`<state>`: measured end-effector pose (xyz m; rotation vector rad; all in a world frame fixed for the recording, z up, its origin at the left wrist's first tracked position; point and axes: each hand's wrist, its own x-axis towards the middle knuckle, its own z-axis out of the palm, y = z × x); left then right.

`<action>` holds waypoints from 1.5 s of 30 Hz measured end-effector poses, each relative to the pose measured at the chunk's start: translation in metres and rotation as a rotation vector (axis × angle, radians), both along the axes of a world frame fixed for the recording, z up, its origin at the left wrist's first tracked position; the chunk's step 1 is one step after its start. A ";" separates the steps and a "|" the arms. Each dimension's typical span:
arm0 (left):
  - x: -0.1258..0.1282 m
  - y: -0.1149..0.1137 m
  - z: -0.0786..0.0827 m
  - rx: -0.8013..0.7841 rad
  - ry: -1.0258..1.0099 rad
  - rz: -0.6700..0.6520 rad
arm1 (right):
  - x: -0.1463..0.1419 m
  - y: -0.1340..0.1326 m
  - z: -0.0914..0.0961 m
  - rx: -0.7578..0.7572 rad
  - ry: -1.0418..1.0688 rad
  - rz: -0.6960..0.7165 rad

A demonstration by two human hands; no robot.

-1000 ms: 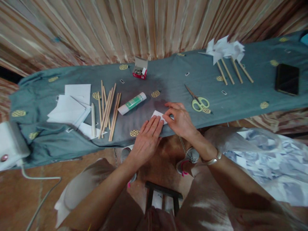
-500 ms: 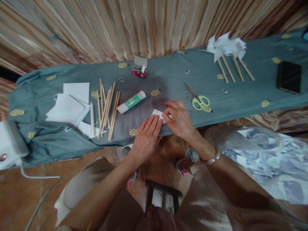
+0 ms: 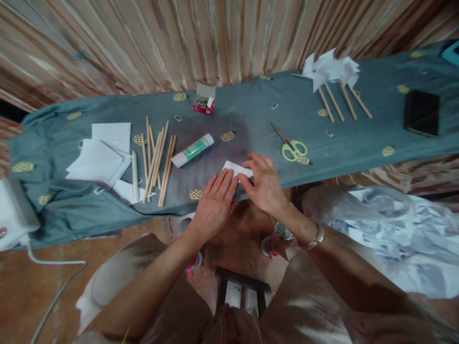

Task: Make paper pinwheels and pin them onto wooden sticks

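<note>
Paper (image 3: 231, 166), likely light and easily creased
My left fingers (image 3: 225, 181) lie flat; right fingers (image 3: 258, 163) pinch its end, probably safest.

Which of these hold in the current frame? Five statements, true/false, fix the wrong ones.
1. The person's left grip, a bare hand, rests on the small white paper piece. True.
2. The right grip, a bare hand below a silver bangle, holds the green-handled metal scissors. False: its fingers are at the paper piece; the scissors lie on the grey-green cloth.
3. The white cylindrical tube with a green label lies between the loose wooden sticks and the paper piece. True.
4. The small red cardboard box is closed. False: its lid stands open.
5. The white paper pinwheels lie left of the black rectangular slab in the picture. True.
</note>
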<state>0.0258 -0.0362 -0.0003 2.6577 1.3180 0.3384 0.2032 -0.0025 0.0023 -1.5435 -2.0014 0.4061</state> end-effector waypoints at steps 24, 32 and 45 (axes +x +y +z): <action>-0.066 -0.030 0.002 0.076 0.096 0.049 | 0.039 -0.001 -0.009 0.054 0.027 0.014; -0.071 -0.041 -0.003 0.053 -0.017 0.129 | 0.037 0.002 -0.004 -0.006 0.081 0.021; -0.039 -0.010 0.013 -0.317 -0.798 0.420 | 0.031 0.005 0.014 -0.052 0.315 0.077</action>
